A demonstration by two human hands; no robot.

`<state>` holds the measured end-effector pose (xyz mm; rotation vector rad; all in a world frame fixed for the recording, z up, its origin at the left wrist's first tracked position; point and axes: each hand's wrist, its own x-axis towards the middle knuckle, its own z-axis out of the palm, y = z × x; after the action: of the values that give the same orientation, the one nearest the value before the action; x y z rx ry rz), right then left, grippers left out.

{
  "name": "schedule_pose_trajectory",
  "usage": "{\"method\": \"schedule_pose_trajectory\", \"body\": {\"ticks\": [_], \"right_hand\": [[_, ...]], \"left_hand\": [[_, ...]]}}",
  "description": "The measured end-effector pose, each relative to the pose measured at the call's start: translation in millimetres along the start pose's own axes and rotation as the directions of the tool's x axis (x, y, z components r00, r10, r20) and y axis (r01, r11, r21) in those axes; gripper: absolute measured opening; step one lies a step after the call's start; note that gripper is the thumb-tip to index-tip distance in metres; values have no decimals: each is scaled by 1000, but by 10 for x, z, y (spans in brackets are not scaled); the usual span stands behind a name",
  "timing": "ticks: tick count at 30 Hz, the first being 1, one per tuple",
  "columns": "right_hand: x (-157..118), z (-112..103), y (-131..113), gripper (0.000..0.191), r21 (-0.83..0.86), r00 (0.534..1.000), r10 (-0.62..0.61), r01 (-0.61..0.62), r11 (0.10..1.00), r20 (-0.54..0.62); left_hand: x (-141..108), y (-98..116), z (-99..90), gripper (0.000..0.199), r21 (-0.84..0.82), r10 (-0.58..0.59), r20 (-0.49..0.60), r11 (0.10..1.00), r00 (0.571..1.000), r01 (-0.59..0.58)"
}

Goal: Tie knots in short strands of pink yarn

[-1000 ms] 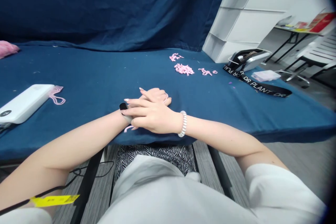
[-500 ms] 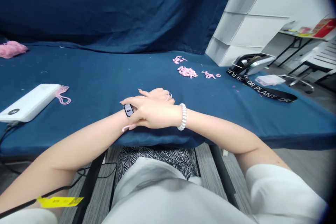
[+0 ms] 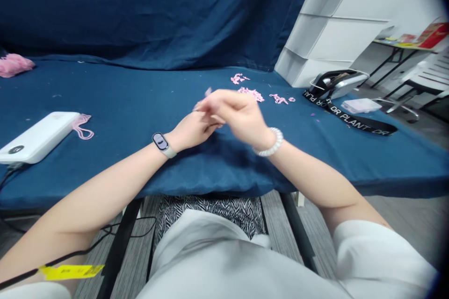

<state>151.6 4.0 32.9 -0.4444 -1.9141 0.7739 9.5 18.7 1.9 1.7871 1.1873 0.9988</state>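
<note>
My left hand is above the blue-covered table, fingers curled in and closed, a watch band on its wrist. Close against its fingertips is my right hand, bent at the wrist and closed in a pinch, blurred by motion. Whatever is between the fingers is hidden or smeared. Behind my right hand lies a pile of small pink cord pieces, partly covered by it. More pink cord pieces lie farther back, and a few looped cords to the right.
At left, a white power bank with a cable lies by pink cord loops. A pink bundle sits at the far left. On the right are a lettered black strap, a grey case and a small clear box.
My right hand has moved up and right from across my left wrist, uncovering the watch. The pink cord end seen at its fingers and the pale loop at my left hand no longer show clearly.
</note>
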Motion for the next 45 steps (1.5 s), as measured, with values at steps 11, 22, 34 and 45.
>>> {"method": "schedule_pose_trajectory", "body": {"ticks": [11,22,34,45], "right_hand": [[7,-855,629,14,487,705,590,-385,784,-393],[-87,-1058,840,16,581,715,662,-447,680,-224],[-127,-1305,876,25,506,745,639,-484,714,-190],[-63,-633,837,18,214,731,561,-521,826,-389]], "left_hand": [[232,-77,-150,18,-580,-226,-88,804,970,135],[381,-200,-397,8,-752,-259,80,618,962,229],[383,-145,-570,13,-548,-201,84,809,976,214],[284,-137,-295,16,-595,-227,54,775,972,214]]}}
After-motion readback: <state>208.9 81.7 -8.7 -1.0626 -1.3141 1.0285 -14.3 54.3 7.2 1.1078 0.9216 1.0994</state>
